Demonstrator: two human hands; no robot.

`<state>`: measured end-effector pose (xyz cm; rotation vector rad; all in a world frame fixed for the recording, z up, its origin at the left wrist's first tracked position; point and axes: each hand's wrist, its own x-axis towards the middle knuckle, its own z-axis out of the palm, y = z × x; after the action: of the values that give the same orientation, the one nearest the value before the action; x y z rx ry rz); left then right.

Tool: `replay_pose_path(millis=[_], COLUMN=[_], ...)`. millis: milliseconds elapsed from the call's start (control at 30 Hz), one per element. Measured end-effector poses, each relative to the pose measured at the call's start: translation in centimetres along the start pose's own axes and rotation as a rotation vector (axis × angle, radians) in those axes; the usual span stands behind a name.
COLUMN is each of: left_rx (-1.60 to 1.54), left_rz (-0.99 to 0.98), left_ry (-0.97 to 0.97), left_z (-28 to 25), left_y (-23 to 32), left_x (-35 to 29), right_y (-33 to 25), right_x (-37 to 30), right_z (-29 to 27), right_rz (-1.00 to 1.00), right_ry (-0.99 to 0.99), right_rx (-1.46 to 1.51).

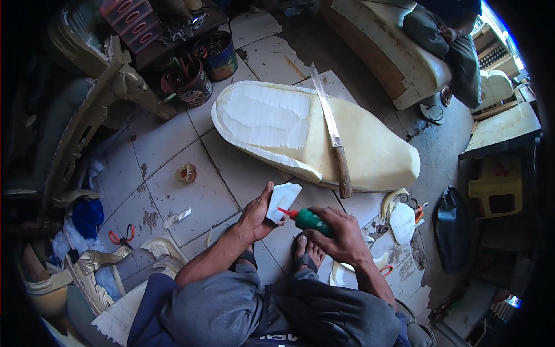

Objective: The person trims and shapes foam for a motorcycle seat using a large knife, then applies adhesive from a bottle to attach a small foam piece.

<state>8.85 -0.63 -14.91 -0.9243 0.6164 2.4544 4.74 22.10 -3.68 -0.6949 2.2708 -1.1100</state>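
Note:
My left hand (pixel 254 218) grips a small white foam piece (pixel 284 200) by its lower left side, with the broad face turned up. In my right hand (pixel 340 236) is a green glue bottle (pixel 313 222), tipped so that its red nozzle points left at the foam piece. The nozzle tip is at or just off the foam's edge; I cannot tell whether they touch. Beyond my hands lies a long motorcycle seat foam (pixel 370 144), cream-coloured, with a white carved hollow at its left end. A knife (pixel 334 130) with a wooden handle rests across its middle.
Red-handled scissors (pixel 121 236) and foam scraps (pixel 163 247) lie on the tiled floor at left. Two tool buckets (pixel 188 84) stand at the back left. Another person (pixel 448 34) sits at the upper right. More offcuts (pixel 402 223) lie right of my hands.

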Motion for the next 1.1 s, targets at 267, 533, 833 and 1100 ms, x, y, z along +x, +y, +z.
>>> replay_pose_path(millis=[267,533,833,1100], left_rx=[-0.182,-0.095,-0.118,-0.006], left_rz=[-0.098,-0.015,0.049,0.105], left_ry=[-0.247,-0.312,-0.258,-0.257], left_z=[-3.5,-2.0,-2.0,0.7], left_y=[1.0,0.3,1.4,1.4], left_x=[0.7,-0.7,-0.1,-0.3], right_y=[14.8,38.5,43.7,17.5], right_x=[-7.1,-26.5,-31.0,-0.9], right_z=[-2.5,-1.7,2.5,1.5], right_rz=[-0.008,0.671,1.288,0.247], right_ry=[0.891,1.726,1.742,0.899], right_rx=[1.019,0.268,-0.134,-0.205])
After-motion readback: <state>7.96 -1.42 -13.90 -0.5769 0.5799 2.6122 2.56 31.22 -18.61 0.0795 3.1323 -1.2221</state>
